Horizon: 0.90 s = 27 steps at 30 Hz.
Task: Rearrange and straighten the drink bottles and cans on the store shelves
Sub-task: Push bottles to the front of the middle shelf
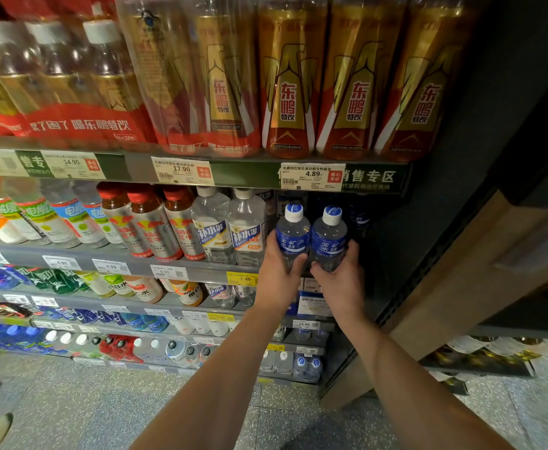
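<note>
My left hand [277, 271] grasping left blue-labelled bottle [291, 237], my right hand [339, 276] grasping its twin [328, 238], both on the second shelf [136, 264], bases hidden by fingers, clear ribbed plastic, white caps.

Your hands hide the bases of both blue-labelled clear water bottles [293, 235]; the small white price tags [61, 262] blur unreadably.
</note>
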### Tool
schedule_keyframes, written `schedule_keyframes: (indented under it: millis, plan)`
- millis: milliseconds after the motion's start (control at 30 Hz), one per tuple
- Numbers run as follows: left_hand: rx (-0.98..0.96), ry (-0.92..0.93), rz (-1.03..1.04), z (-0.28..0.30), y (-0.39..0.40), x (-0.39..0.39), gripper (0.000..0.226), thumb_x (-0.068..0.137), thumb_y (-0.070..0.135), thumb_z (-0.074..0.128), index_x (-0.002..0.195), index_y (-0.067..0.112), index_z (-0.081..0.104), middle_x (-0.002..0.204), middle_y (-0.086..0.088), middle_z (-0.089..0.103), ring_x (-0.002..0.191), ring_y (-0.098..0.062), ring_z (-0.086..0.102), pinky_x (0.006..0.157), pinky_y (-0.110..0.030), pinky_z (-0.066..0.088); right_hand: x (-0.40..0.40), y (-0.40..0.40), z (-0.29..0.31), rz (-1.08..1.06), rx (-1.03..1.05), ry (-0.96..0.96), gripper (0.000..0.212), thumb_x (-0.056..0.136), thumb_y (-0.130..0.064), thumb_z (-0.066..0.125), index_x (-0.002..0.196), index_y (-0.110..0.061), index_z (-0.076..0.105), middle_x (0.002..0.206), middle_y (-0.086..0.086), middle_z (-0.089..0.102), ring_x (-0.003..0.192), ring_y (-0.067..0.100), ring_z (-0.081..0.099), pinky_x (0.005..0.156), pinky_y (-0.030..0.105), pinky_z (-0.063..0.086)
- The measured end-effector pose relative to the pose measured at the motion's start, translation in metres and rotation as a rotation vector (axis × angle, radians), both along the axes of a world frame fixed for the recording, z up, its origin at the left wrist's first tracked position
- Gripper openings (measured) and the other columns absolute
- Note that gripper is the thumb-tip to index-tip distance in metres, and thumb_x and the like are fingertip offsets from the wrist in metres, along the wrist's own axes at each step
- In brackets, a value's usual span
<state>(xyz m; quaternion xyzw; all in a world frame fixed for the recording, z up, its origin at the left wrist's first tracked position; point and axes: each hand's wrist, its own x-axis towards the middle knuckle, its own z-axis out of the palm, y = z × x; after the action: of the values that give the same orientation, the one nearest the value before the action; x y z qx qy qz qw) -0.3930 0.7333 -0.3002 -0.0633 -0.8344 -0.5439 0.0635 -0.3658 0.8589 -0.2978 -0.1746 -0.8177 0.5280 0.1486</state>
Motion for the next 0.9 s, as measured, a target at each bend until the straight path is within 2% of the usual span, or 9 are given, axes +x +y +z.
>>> schedule_keyframes:
  millis: [167, 300, 433, 567, 667, 767, 900]
  plan:
    - [-0.029, 0.027, 0.044, -0.001, 0.007, 0.005, 0.065, 0.098, 0.022, 0.062, 0.152, 0.017, 0.025, 0.144, -0.003, 0.052, 0.126, -0.016, 0.054, 0.094, -0.021, 0.043, -0.001, -0.002, 0.000, -0.004, 0.002, 0.001, 0.076, 0.080, -0.017, 0.079, 0.142, -0.015, 0.036, 0.124, 0.003, 0.065, 0.103, 0.014, 0.061, 0.081, 0.027, 0.046]
    - [-0.057, 0.034, 0.058, -0.002, 0.010, 0.004, 0.065, 0.099, 0.021, 0.060, 0.153, 0.014, 0.024, 0.149, -0.007, 0.043, 0.134, -0.022, 0.046, 0.106, -0.035, 0.044, -0.001, -0.002, -0.002, -0.006, 0.015, 0.004, 0.077, 0.079, -0.019, 0.080, 0.142, -0.015, 0.036, 0.124, 0.005, 0.065, 0.109, 0.023, 0.064, 0.084, 0.032, 0.052]
    - [-0.061, 0.014, 0.032, 0.001, 0.007, 0.005, 0.063, 0.100, 0.022, 0.058, 0.153, 0.014, 0.023, 0.150, -0.009, 0.042, 0.135, -0.026, 0.047, 0.107, -0.041, 0.045, 0.000, -0.001, -0.001, -0.005, 0.026, 0.018, 0.074, 0.079, -0.019, 0.080, 0.140, -0.014, 0.038, 0.122, 0.004, 0.066, 0.108, 0.021, 0.064, 0.083, 0.032, 0.051]
    - [-0.065, 0.007, 0.035, 0.002, 0.003, 0.006, 0.064, 0.099, 0.025, 0.061, 0.152, 0.015, 0.026, 0.148, -0.007, 0.048, 0.132, -0.023, 0.051, 0.104, -0.041, 0.048, 0.001, -0.001, -0.003, -0.008, 0.036, 0.003, 0.076, 0.080, -0.021, 0.079, 0.143, -0.015, 0.036, 0.125, 0.004, 0.064, 0.106, 0.015, 0.061, 0.084, 0.033, 0.052]
    - [-0.096, 0.016, 0.076, -0.001, -0.004, 0.016, 0.072, 0.097, 0.031, 0.064, 0.155, 0.016, 0.024, 0.151, -0.004, 0.047, 0.135, -0.020, 0.050, 0.105, -0.040, 0.049, 0.004, -0.004, -0.007, -0.023, 0.075, -0.019, 0.087, 0.079, -0.027, 0.080, 0.149, -0.018, 0.029, 0.132, 0.006, 0.063, 0.116, 0.028, 0.063, 0.089, 0.044, 0.056]
    - [-0.084, 0.028, 0.089, -0.005, -0.015, 0.033, 0.071, 0.098, 0.033, 0.063, 0.156, 0.016, 0.026, 0.155, -0.003, 0.043, 0.141, -0.017, 0.044, 0.110, -0.038, 0.045, 0.015, -0.013, -0.012, -0.059, 0.108, -0.020, 0.097, 0.079, -0.026, 0.081, 0.155, -0.017, 0.022, 0.137, 0.011, 0.060, 0.119, 0.032, 0.061, 0.092, 0.047, 0.055]
    - [-0.084, 0.047, 0.087, -0.006, -0.040, 0.050, 0.060, 0.098, 0.035, 0.061, 0.151, 0.019, 0.036, 0.147, 0.002, 0.051, 0.132, -0.007, 0.049, 0.103, -0.028, 0.048, 0.036, -0.033, -0.017, -0.157, 0.120, 0.108, 0.082, 0.080, -0.019, 0.079, 0.148, -0.015, 0.033, 0.142, 0.015, 0.047, 0.131, 0.032, 0.045, 0.104, 0.050, 0.045]
